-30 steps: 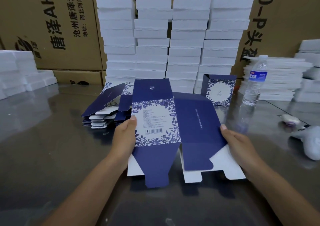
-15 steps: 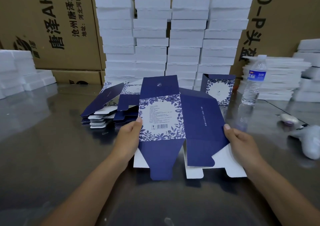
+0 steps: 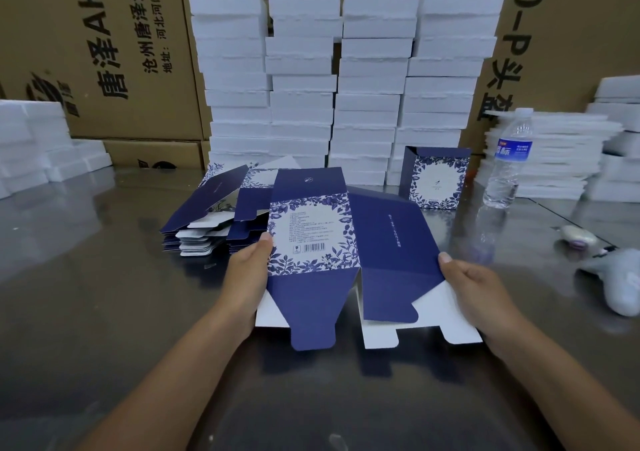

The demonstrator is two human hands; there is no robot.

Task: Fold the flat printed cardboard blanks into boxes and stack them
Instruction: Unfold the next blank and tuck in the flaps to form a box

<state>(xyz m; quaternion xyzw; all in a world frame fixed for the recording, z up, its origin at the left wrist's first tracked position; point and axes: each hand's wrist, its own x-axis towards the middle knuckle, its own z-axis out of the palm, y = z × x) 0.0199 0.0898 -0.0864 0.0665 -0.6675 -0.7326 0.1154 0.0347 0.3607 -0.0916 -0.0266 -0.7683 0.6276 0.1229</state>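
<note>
I hold a dark blue cardboard blank [image 3: 388, 243] with a white floral panel just above the table. My left hand [image 3: 247, 270] grips its left edge, thumb on the floral panel. My right hand [image 3: 474, 288] grips the right edge of the plain blue panel. The blank bends at the crease between the two panels, and its bottom flaps hang toward me. Behind it a pile of flat blanks [image 3: 207, 222] lies on the table. One folded blue box [image 3: 434, 180] stands upright at the back right.
Tall stacks of white foam trays [image 3: 339, 80] rise behind the pile, with more foam stacks at the left [image 3: 31, 139] and right [image 3: 554, 153]. A water bottle [image 3: 507, 160] stands at the right. White tools [image 3: 620, 284] lie near the right edge. Brown cartons [image 3: 104, 52] form the back wall.
The blank has risen slightly and tilted, and its two panels bend more sharply at the middle crease. Both hands keep their grip on its edges.
</note>
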